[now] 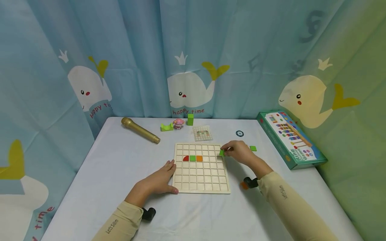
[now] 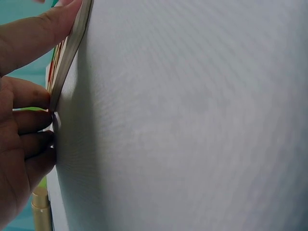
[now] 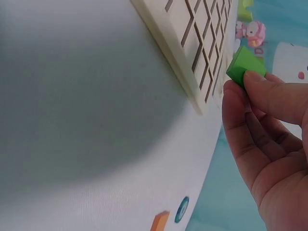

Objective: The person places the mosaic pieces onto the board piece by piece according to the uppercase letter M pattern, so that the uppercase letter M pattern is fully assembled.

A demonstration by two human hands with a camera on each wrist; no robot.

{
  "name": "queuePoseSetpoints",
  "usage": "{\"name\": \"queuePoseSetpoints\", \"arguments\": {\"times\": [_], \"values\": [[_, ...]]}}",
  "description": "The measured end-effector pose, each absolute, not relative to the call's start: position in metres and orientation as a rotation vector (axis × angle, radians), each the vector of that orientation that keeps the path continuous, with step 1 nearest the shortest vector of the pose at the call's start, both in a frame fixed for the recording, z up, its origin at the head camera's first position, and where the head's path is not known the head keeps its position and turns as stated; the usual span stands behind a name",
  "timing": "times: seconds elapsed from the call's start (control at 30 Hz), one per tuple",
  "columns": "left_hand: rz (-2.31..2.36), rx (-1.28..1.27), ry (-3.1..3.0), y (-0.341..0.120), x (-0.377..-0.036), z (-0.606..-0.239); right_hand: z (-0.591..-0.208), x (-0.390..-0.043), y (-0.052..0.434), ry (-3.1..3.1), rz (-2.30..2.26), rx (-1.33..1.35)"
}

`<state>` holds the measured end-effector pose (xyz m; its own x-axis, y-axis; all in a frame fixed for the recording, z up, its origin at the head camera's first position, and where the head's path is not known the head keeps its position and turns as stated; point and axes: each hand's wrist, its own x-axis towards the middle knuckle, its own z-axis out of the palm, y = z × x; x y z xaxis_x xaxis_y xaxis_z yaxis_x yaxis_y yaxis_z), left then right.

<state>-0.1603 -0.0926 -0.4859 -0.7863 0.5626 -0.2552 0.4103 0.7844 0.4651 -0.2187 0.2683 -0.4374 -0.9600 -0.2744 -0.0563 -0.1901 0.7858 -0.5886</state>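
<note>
A pale wooden grid board lies on the white table. In one of its upper rows sit a red quarter-round tile, a green square tile and an orange square tile, side by side. My left hand rests at the board's left edge, fingers fairly straight and thumb at the near left corner. Over the board's right edge, my right hand pinches a green tile between thumb and fingertips. The right wrist view shows that tile held above the board's rim.
A pattern card lies behind the board. Farther back are a gold microphone, green blocks and a pink figurine. To the right are a round dark disc, another green tile, an orange piece and a game box.
</note>
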Motion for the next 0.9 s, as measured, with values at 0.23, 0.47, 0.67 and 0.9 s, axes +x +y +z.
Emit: {"name": "queuePoseSetpoints", "arguments": {"times": [0.23,0.47,0.67,0.9], "values": [[0.549,0.753,2.589,-0.094,-0.161,-0.485,-0.439,-0.222,0.258,2.798,-0.944,-0.386],[0.554,0.752,2.587,-0.094,-0.161,-0.486,-0.440,-0.224,0.248,2.783,-0.950,-0.424],[0.557,0.759,2.588,-0.094,-0.162,-0.487,-0.445,-0.228,0.239,2.771,-0.936,-0.447],[0.556,0.757,2.586,-0.095,-0.162,-0.486,-0.451,-0.230,0.228,2.742,-0.978,-0.472]]}}
